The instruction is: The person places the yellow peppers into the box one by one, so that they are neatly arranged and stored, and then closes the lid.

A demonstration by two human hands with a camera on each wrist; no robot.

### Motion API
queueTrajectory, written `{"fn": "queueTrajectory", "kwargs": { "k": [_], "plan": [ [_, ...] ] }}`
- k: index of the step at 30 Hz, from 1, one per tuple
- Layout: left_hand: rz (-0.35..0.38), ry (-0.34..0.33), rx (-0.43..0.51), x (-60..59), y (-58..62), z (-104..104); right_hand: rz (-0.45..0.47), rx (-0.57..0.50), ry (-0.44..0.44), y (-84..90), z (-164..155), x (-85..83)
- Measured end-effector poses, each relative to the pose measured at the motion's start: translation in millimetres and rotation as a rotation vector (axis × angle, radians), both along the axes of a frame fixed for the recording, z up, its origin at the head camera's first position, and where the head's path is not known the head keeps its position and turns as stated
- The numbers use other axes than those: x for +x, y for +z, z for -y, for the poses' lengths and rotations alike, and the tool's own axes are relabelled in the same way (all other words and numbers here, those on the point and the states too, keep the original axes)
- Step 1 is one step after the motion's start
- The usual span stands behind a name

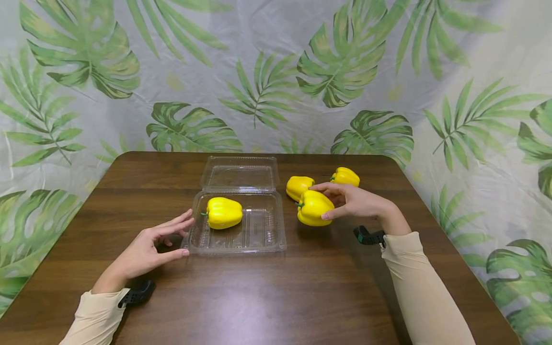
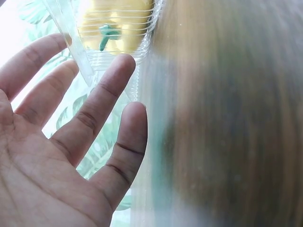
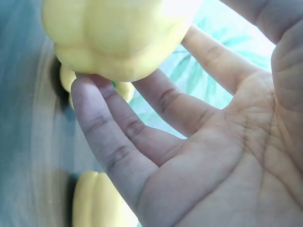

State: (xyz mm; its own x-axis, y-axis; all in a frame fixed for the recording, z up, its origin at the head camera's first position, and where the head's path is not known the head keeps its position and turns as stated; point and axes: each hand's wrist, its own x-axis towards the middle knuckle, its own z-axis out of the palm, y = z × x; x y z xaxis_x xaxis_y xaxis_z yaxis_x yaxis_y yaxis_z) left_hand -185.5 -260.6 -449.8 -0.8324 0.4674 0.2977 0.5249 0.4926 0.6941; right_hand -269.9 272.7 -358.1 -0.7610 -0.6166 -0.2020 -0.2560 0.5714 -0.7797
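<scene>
My right hand (image 1: pixel 360 203) grips a yellow bell pepper (image 1: pixel 314 209) between thumb and fingers, just over the table to the right of a clear plastic container (image 1: pixel 264 226). In the right wrist view the fingers reach along the underside of this pepper (image 3: pixel 118 42). Another yellow bell pepper (image 1: pixel 224 213) lies on its side in the left half of the container, its green stem pointing left. My left hand (image 1: pixel 144 249) is at the container's left edge, fingers extended and spread, with fingertips right at the rim. The left wrist view shows its palm (image 2: pixel 52 175) with nothing held.
Two more yellow bell peppers lie behind my right hand, one nearer (image 1: pixel 298 188) and one farther right (image 1: pixel 346 177). The container's hinged lid (image 1: pixel 240 173) is folded back flat on the wooden table (image 1: pixel 241 297). A leaf-patterned cloth (image 1: pixel 276 72) hangs behind the table.
</scene>
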Motion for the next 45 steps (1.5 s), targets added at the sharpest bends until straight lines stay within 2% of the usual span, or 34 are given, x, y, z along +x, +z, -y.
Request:
{"fn": "queueTrajectory", "kwargs": {
  "k": [7, 12, 18, 45],
  "plan": [
    [0.001, 0.013, -0.005, 2.6, 0.0, 0, -0.026, 0.05, 0.002, 13.0, 15, -6.2],
    [-0.015, -0.002, -0.013, 0.9, 0.9, 0, -0.032, 0.027, 0.017, 22.4, 28, -12.6],
    [-0.021, -0.006, -0.014, -1.0, 0.1, 0, -0.097, 0.039, 0.048, 30.0, 46, -16.2],
    [-0.018, 0.001, 0.0, 1.5, 3.0, -1, -0.165, 0.304, 0.133, 42.2, 120, -36.9]
  ]
}}
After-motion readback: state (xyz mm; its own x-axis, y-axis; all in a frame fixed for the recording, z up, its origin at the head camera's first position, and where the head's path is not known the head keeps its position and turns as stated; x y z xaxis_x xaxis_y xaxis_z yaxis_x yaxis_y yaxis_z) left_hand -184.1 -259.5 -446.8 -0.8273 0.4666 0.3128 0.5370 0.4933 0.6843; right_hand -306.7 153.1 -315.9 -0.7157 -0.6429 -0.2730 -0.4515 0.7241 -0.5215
